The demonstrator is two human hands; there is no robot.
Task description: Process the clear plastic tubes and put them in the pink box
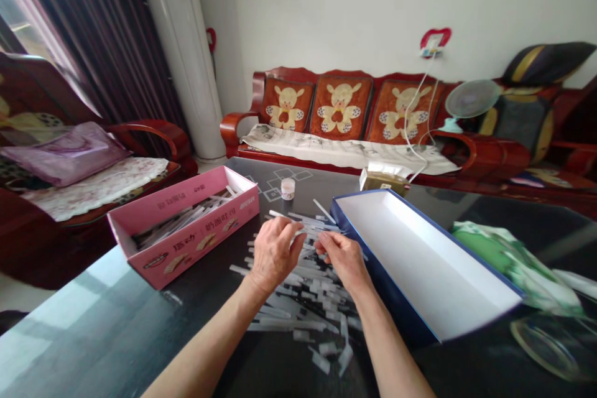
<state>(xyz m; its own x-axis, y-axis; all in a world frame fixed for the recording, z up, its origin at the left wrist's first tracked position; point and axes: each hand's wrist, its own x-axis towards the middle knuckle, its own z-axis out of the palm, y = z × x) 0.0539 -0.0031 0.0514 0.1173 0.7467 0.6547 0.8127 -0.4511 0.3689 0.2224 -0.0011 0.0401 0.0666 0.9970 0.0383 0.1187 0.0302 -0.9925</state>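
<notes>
My left hand (pixel 274 252) and my right hand (pixel 342 258) meet over a heap of thin white strips (pixel 303 308) scattered on the dark glass table (pixel 116 336). Both hands have their fingers bent and pinched, and a white strip (pixel 308 233) runs between their fingertips. A pink cardboard box (pixel 153 261) with several similar strips inside lies to the left. A long blue box (pixel 420 261) with a bare white inside lies to the right, close to my right wrist.
A small white jar (pixel 288 188) and a tissue box (pixel 383 179) stand further back on the table. A green and white bag (pixel 508 258) lies at the right. A red wooden sofa (pixel 340 115) and a small fan (pixel 471 99) are behind.
</notes>
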